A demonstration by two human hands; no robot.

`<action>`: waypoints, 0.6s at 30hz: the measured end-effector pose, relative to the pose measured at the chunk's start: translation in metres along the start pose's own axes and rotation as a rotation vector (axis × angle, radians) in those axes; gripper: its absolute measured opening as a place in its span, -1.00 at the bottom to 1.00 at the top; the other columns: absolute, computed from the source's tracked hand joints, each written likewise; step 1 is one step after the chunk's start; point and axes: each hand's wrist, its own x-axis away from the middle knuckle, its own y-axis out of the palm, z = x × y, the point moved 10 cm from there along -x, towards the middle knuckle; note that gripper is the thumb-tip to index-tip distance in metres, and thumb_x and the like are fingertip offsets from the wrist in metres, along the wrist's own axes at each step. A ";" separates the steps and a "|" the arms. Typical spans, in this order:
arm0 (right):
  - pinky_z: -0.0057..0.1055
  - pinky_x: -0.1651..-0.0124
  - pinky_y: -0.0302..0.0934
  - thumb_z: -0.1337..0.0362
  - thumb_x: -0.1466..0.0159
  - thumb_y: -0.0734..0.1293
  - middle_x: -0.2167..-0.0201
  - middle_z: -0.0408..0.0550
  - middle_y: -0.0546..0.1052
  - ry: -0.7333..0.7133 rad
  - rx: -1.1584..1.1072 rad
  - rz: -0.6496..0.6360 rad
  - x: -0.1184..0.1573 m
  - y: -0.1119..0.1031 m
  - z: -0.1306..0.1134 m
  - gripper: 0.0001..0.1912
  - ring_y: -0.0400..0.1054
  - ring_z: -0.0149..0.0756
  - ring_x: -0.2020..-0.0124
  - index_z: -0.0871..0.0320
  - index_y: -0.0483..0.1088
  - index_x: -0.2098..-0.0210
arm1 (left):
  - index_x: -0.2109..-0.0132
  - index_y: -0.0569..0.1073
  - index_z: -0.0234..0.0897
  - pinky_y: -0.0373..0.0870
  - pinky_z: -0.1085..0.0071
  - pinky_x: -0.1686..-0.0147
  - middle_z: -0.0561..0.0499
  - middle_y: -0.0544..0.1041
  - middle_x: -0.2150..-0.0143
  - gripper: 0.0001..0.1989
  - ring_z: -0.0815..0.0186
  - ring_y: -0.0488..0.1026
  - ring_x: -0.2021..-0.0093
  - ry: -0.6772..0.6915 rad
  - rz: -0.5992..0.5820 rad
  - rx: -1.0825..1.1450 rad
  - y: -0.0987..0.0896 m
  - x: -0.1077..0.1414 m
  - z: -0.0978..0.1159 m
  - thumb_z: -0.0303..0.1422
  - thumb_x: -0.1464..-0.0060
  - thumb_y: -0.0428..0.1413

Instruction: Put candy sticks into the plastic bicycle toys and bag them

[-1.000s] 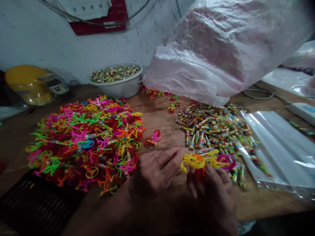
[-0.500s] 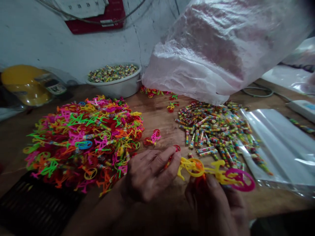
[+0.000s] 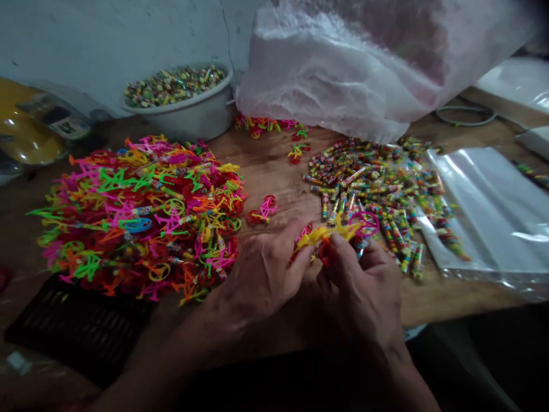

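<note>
Crate (image 3: pixel 81 326), black and slotted, is seen at the near edge of the heap (image 3: pixel 141 223) of bright plastic bicycle shapes. Behind the heap, slightly to its right, a white basin (image 3: pixel 184 117) is filled with small candy-coloured pieces. Just right of the heap, a loose pink-and-red shape (image 3: pixel 262 210) is laid on the wooden table (image 3: pixel 274 171). To the near right of the heap, the left end of the yellow plastic pieces (image 3: pixel 326 233) is pinched narrowly by the left hand (image 3: pixel 261 274); beside it, they are gripped between thumb and fingers by the right hand (image 3: pixel 362 286), with a red ring (image 3: pixel 326 253) below and a magenta ring (image 3: pixel 377 224) beyond. Farther right of the heap, patterned tubes (image 3: pixel 377 189) are scattered, partly beside a clear bag (image 3: pixel 493 212)
</note>
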 end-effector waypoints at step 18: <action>-0.48 0.51 -0.07 0.27 -0.25 0.21 0.56 -0.23 0.29 -0.487 0.792 -0.131 -0.010 0.015 -0.045 -0.92 0.08 -0.47 0.58 0.12 0.31 0.33 | 0.32 0.43 -0.31 0.12 0.51 0.51 0.06 0.43 0.45 -0.84 0.42 0.30 0.49 -0.094 -0.237 -0.002 0.013 -0.017 -0.007 -0.39 -0.16 -0.01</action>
